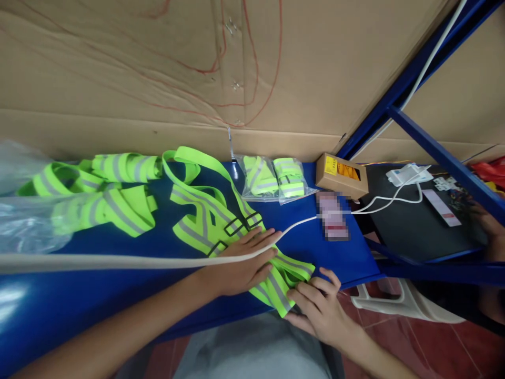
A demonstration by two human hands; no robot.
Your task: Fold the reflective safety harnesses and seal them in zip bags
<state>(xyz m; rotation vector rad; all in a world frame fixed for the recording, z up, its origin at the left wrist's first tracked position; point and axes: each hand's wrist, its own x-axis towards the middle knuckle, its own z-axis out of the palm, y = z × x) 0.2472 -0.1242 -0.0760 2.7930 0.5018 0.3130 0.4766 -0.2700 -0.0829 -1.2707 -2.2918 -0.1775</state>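
A neon-green reflective harness [205, 223] with grey stripes and black buckles lies on the blue table [165, 295]. My left hand [244, 263] rests flat across its straps with the fingers stretched out, partly covered by a white cable [158, 262] nearer the camera. At the harness's folded end, near the table's front edge, my right hand [319, 305] holds the strap edge between thumb and fingers. The thumb tip is partly hidden.
Other green reflective straps [122, 208] and clear plastic bags [35, 226] lie left. Two bagged sets [290, 179] sit at the back, beside a cardboard box [341, 176]. A blurred-out object [333, 216], a blue frame bar [445, 152] and another person's hand [491, 226] are right.
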